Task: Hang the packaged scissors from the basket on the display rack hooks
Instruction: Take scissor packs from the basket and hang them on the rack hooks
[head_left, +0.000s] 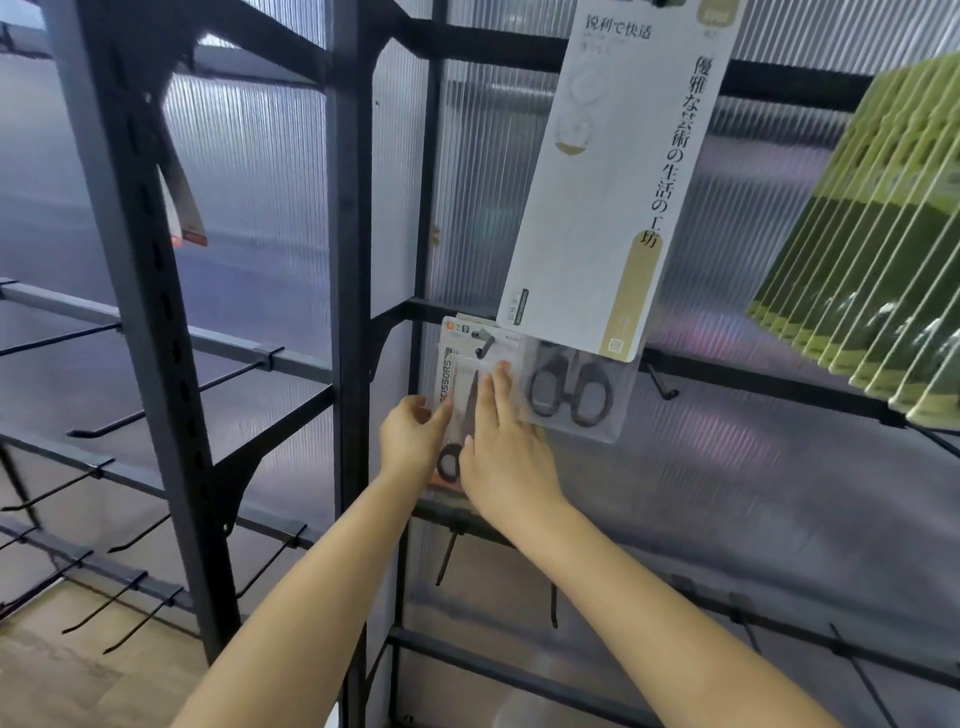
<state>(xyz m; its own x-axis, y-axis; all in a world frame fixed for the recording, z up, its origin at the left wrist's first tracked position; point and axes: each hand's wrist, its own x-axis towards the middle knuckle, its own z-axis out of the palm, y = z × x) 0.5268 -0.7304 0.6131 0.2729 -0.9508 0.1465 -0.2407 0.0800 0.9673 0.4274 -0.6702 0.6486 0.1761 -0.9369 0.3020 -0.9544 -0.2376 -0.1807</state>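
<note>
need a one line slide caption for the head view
Both hands, left hand pinching its edge, right hand flat on its front, steady a scissors pack on a display rack hook.

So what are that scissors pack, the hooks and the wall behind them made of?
The scissors pack under the hands looks like printed card with a clear plastic blister: glossy glare over the blades. The hook through its top seems to be dark painted metal wire, thin and matte. The back panel looks like translucent ribbed plastic sheet, probably polycarbonate; light glows through its fine vertical flutes.

Black display rack (347, 218) hooks (485, 344) carry packaged scissors (457, 374).
</note>
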